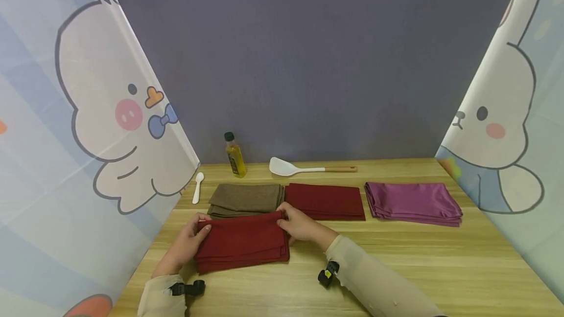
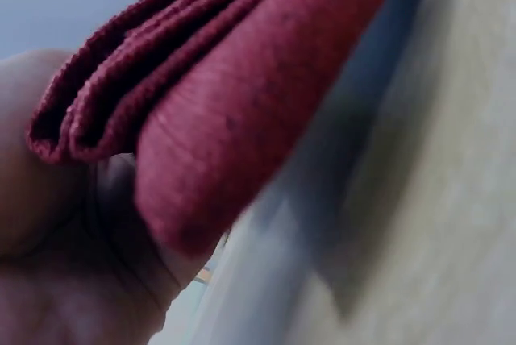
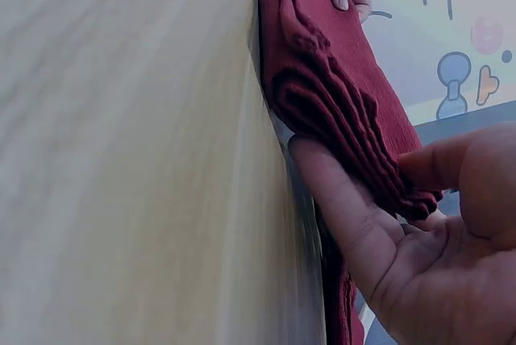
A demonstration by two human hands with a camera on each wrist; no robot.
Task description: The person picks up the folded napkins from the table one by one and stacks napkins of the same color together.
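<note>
A folded dark red cloth (image 1: 242, 238) is held by both hands at its two short ends, in front of a folded brown cloth (image 1: 248, 197). My left hand (image 1: 187, 243) grips the left end, thumb on top. My right hand (image 1: 301, 224) pinches the right end, its thumb above and fingers beneath, as the right wrist view shows. Several layers of the red cloth (image 2: 234, 111) show edge-on in the left wrist view, against the left palm. The cloth's layered end (image 3: 339, 111) is between the right thumb and fingers, and its far side is partly lifted off the table.
Another folded red cloth (image 1: 326, 202) and a purple satin cloth (image 1: 411, 202) lie to the right. Behind them are a white spatula (image 1: 284, 167) with a wooden handle and an oil bottle (image 1: 235, 158). A white spoon (image 1: 198, 188) lies at the left. Printed curtains flank the wooden table (image 1: 396, 263).
</note>
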